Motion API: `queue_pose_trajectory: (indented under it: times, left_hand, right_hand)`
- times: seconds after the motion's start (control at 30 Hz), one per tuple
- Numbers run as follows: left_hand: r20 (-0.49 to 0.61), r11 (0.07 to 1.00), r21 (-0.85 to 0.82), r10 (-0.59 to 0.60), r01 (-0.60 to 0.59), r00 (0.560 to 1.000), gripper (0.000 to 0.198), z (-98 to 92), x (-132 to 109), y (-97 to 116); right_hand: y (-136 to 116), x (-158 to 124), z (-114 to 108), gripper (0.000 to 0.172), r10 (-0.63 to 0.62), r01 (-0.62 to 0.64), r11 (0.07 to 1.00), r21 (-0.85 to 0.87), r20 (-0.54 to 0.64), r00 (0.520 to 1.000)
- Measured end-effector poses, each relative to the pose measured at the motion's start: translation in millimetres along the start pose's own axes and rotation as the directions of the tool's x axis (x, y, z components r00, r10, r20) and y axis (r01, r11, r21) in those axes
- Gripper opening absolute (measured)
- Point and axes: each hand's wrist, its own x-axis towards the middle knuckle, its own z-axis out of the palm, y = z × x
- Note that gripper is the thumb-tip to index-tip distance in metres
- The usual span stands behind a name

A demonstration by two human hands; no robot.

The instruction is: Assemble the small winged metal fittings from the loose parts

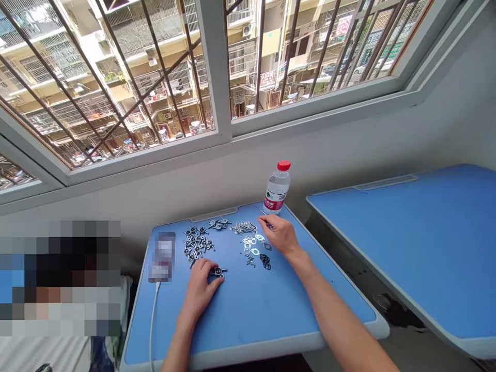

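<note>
- Step, as I judged it: small-parts handwork on one metal part [219,272], apart from the main pile [197,243], both on the blue table [271,315].
- Part sat between the table's left edge and its middle, nearer the far edge than the near one.
- Left hand [200,284]: low at the table, thumb and forefinger closed about the part. Grip force: couldn't tell.
- Right hand [282,235]: fingertips pinched on a thin tool [263,211], raised near the far right corner, just beside the bottle [277,188]. Tool type too small to tell.
- Hands were well apart; tool wasn't on the part.
- Stock in reach, between table middle and right edge: loops [244,227] toward the far edge, then pale plates [255,251], with screws [250,261] and black rings [265,261] on the near side. A small cluster [219,223] lay by the far edge, next to the pile.
- Next move, my read, called for the left hand to keep the part steady and level while the tool came down to the small stock.
- Risk: plates and rings lay close under the right wrist, so a low sweep could have scattered them.
</note>
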Motion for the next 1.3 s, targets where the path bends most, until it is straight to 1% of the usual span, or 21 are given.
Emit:
queue_pose_trajectory:
  times: [0.07,0.17,0.33,0.5,0.7,0.9,1.1,1.2,1.3]
  left_hand:
    - [0.004,1.0,-0.015,0.011,-0.011,1.0,0.011,2.3,1,-1]
    - [0.022,0.999,-0.024,0.023,-0.022,1.0,0.008,6.1,3,0]
    - [0.07,0.998,-0.04,0.043,-0.04,0.997,0.01,10.1,6,5]
    - [0.089,0.997,-0.041,0.064,-0.061,0.994,0.012,11.9,8,12]
    - [0.06,0.996,-0.055,0.066,-0.063,0.996,0.022,14.3,6,9]
    - [0.054,0.991,-0.127,0.059,-0.052,0.997,0.03,15.2,3,2]
    - [0.061,0.99,-0.13,0.061,-0.052,0.996,0.028,14.4,2,3]
    - [0.065,0.991,-0.121,0.072,-0.064,0.995,0.025,13.4,3,4]
    - [0.076,0.991,-0.118,0.076,-0.066,0.994,0.025,12.5,3,5]
  right_hand:
    - [0,0,-1,0.029,0.004,-0.004,1.0,-0.007,0.005,1.0]
    - [1,1,-1,0.027,0.018,-0.018,1.0,-0.023,0.017,1.0]
    - [3,3,-2,0.025,0.063,-0.06,0.997,-0.057,0.056,0.996]
    - [4,5,-5,0.023,0.136,-0.123,0.986,-0.109,0.121,0.983]
    - [-4,4,-5,0.02,0.19,-0.148,0.974,-0.17,0.266,0.945]
    - [-8,2,3,0.014,0.24,-0.15,0.957,-0.248,0.385,0.891]
    - [-13,4,10,0.008,0.281,-0.155,0.942,-0.298,0.447,0.849]
    - [-15,5,10,0.007,0.283,-0.157,0.943,-0.294,0.46,0.841]
    - [-16,5,9,0.011,0.279,-0.162,0.947,-0.277,0.465,0.84]
